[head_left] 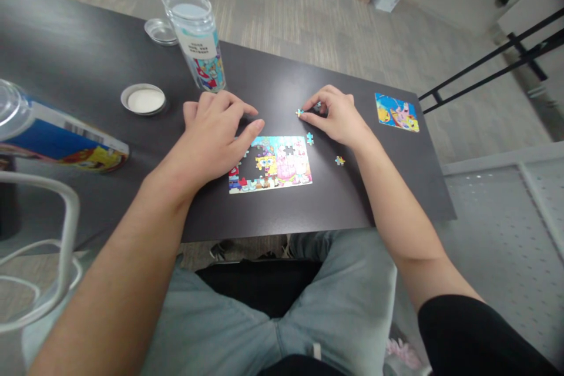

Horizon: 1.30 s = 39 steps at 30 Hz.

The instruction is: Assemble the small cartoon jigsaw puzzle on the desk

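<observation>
A partly assembled jigsaw puzzle (288, 167) with colourful cartoon figures lies on the dark table, with gaps at its left and upper right. My left hand (215, 129) rests over its upper left corner, fingers apart and holding nothing that I can see. Between thumb and forefinger, my right hand (332, 111) pinches a small puzzle piece (299, 113), just above the puzzle's right side. Another piece shows partly beneath that hand. One loose blue piece (310, 138) sits at the puzzle's upper right corner, and a second loose piece (339, 161) lies farther right.
A clear printed canister (200, 47) stands behind my left hand, near two round lids, one of them silver (143, 99). Another canister (66, 132) is at far left, above a white curved tube (73, 217). A picture card (397, 112) lies near the table's right end.
</observation>
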Available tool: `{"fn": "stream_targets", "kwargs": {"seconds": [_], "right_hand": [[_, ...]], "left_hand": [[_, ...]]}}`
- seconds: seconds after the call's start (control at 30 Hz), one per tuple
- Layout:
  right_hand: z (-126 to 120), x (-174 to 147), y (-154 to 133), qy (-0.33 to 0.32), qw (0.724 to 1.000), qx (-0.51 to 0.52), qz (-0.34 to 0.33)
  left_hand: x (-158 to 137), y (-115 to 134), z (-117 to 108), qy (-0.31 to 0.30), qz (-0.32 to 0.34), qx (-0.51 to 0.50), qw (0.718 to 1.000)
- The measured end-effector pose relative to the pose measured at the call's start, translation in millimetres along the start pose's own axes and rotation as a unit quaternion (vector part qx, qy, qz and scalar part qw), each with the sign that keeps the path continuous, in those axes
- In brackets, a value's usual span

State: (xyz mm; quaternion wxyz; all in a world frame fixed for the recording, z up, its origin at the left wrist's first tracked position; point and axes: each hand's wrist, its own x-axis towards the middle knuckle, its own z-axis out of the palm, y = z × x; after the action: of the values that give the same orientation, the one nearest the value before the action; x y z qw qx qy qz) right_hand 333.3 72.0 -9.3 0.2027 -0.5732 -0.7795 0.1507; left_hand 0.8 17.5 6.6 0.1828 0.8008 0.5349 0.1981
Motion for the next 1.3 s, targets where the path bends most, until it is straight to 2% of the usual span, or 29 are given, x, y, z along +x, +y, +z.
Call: {"fn": "stream_targets", "kwargs": {"seconds": [0.13,0.3,0.5,0.67,0.8,0.87,1.07,1.17,1.3], "right_hand": [[3.8,0.4,6.2,0.004,0.999,0.052,-0.005],[6.5,0.2,5.0,-0.029,0.981,0.189,-0.030],[5.1,-9.1,-30.5,-0.072,0.949,0.297,-0.082],[14.9,-23.7,-62.9,-0.143,0.905,0.395,-0.065],[20.6,-31.2,-76.6,-0.176,0.880,0.438,-0.050],[20.9,-32.9,-80.0,-0.179,0.879,0.438,-0.054],[19.1,-36.5,-85.0,-0.177,0.905,0.383,-0.062],[21.4,-39.3,-85.9,-0.186,0.913,0.357,-0.058],[25.8,-42.1,-86.4,-0.201,0.920,0.324,-0.095]], "left_hand": [[-0.7,1.9,-0.4,0.002,-0.001,0.000,1.000],[-1.7,2.4,0.5,0.009,-0.007,-0.007,1.000],[-2.4,1.5,-0.3,0.009,-0.027,-0.048,0.998],[-1.8,5.6,-2.3,0.004,-0.052,-0.047,0.998],[-1.0,8.0,-3.8,-0.002,-0.062,-0.046,0.997],[-1.1,8.9,-4.4,-0.003,-0.068,-0.054,0.996],[-2.0,10.3,-5.7,0.001,-0.077,-0.069,0.995],[-2.1,11.8,-6.2,-0.002,-0.072,-0.050,0.996],[-2.6,15.8,-5.7,-0.021,-0.079,-0.015,0.997]]}}
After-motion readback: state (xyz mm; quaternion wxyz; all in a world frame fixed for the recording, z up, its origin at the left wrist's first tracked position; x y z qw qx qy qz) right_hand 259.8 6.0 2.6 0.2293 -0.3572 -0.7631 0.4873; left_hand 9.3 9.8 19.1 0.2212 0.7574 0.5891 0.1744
